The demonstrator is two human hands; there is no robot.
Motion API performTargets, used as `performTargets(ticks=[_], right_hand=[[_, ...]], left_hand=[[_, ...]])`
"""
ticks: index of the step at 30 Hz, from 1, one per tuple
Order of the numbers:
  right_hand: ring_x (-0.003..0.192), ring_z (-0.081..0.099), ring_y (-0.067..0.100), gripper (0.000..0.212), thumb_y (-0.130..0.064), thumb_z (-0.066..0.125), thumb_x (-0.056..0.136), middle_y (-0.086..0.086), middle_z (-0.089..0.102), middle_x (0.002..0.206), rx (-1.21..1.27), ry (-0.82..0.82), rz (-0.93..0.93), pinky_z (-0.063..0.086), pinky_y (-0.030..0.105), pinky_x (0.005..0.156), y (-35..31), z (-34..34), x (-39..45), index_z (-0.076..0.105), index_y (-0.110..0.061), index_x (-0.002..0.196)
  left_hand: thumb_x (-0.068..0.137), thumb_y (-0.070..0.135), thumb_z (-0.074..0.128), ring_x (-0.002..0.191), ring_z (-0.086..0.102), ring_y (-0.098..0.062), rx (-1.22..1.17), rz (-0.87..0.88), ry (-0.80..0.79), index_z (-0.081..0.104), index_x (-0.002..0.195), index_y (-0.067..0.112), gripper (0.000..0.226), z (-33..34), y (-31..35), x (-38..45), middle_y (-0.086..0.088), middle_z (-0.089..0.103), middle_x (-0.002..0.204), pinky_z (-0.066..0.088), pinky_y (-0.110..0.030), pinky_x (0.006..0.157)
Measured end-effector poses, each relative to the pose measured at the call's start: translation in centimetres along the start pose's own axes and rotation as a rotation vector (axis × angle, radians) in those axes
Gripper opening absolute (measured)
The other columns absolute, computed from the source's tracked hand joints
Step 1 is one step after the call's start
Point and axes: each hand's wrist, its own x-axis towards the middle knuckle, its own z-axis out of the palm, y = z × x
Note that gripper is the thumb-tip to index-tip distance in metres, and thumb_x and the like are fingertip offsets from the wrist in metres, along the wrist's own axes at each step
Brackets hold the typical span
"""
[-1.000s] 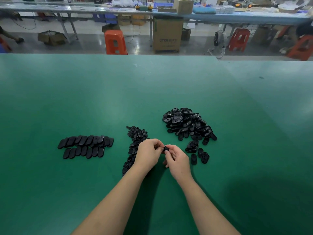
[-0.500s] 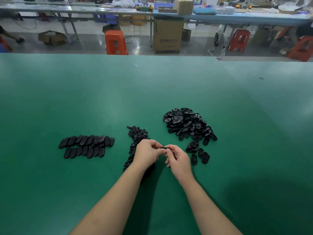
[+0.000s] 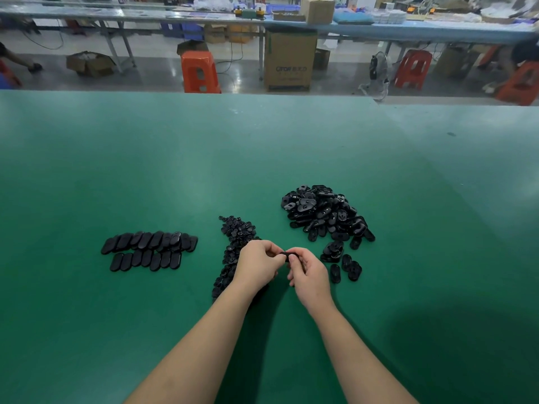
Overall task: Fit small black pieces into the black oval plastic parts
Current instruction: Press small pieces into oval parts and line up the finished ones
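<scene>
An oval part (image 3: 287,255), black smooth plastic, sits at table centre, pinched between both hands above the green mat (image 3: 262,158). The left hand (image 3: 258,265) grips its left end with curled fingers; the right hand (image 3: 310,272) grips its right end. Whether a small piece is seated cannot be told. At 2 o'clock lies a loose pile (image 3: 323,212) of glossy oval shells. At 10 o'clock runs a strip of small pieces (image 3: 237,228). At 9 o'clock, two rows (image 3: 148,247) of ovals lie flat.
</scene>
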Motion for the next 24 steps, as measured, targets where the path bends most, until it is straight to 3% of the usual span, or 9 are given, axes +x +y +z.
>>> performTargets(ticks=[3,6,11,16,20,24], right_hand=[[0.056,0.058,0.008,0.020,-0.015,0.055,0.103,0.003,0.071,0.075,-0.002,0.006,0.000,0.056,0.039,0.060,0.2,0.1,0.0,0.067,-0.030,0.098],[0.056,0.058,0.011,0.020,-0.015,0.056,0.102,0.004,0.072,0.081,-0.009,0.016,-0.009,0.056,0.042,0.059,0.3,0.2,0.1,0.067,-0.031,0.098],[0.056,0.058,0.009,0.021,-0.016,0.059,0.100,-0.005,0.073,0.079,0.000,0.022,-0.009,0.054,0.034,0.054,0.2,0.2,-0.1,0.067,-0.035,0.094],[0.059,0.059,0.011,0.014,-0.017,0.059,0.101,-0.004,0.071,0.077,0.035,0.044,0.001,0.055,0.046,0.062,0.0,0.1,-0.1,0.066,-0.028,0.096],[0.061,0.059,0.014,0.011,-0.017,0.059,0.101,0.001,0.070,0.077,0.033,0.055,-0.005,0.054,0.049,0.066,-0.1,0.1,-0.1,0.064,-0.025,0.096],[0.065,0.057,0.013,0.011,-0.019,0.059,0.102,-0.003,0.067,0.076,0.026,0.043,0.000,0.053,0.044,0.065,-0.1,0.0,-0.1,0.064,-0.026,0.095]], left_hand=[[0.084,0.023,0.073,0.062,0.060,-0.010,0.071,0.006,0.035,0.071,0.079,0.019,0.006,0.3,0.3,-0.1,0.005,0.070,0.073,0.047,-0.023,0.058],[0.085,0.024,0.071,0.065,0.057,-0.003,0.133,0.020,0.063,0.068,0.078,0.022,0.008,0.6,0.5,-0.3,0.011,0.065,0.073,0.039,-0.015,0.054],[0.086,0.023,0.069,0.075,0.061,-0.009,0.171,0.044,0.099,0.069,0.084,0.018,0.005,0.8,0.4,-0.4,0.008,0.067,0.080,0.044,-0.020,0.065],[0.090,0.022,0.066,0.071,0.060,-0.004,0.175,0.151,0.081,0.070,0.090,0.018,0.006,1.1,0.1,-0.4,0.011,0.067,0.078,0.045,-0.016,0.062],[0.090,0.020,0.063,0.073,0.054,-0.007,0.289,0.291,0.065,0.067,0.094,0.019,0.006,1.0,-0.4,-0.3,0.010,0.062,0.084,0.044,-0.022,0.068],[0.092,0.018,0.061,0.081,0.056,-0.013,0.368,0.360,0.090,0.066,0.101,0.017,0.010,1.0,-0.7,-0.1,0.007,0.060,0.089,0.051,-0.032,0.076]])
